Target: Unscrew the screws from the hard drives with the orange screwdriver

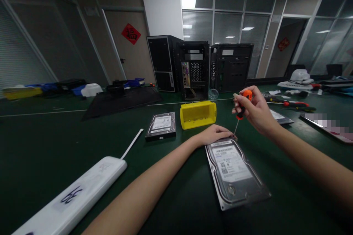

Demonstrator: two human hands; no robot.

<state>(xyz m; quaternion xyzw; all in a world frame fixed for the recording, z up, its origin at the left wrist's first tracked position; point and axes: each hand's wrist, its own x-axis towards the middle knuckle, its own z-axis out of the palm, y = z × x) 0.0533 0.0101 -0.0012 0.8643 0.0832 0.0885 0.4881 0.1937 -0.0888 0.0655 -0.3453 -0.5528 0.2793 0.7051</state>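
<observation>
A silver hard drive (234, 172) with a white label lies on the green table, its far end turned away from me. My left hand (216, 134) rests on that far end, fingers closed around its edge and partly hidden. Above it, my right hand (252, 108) grips an orange and black screwdriver (247, 95), whose thin shaft points down to the drive's far right corner. Just beyond my left hand sits a yellow bin (198, 115) with small bits inside. To its left is a second hard drive (161, 125).
A white box marked 39 (79, 194) occupies the lower left. Black computer cases (165, 62) stand at the back. Another drive (280, 117) lies behind my right wrist, with tools (295, 104) and a pink-edged device (325, 126) farther right.
</observation>
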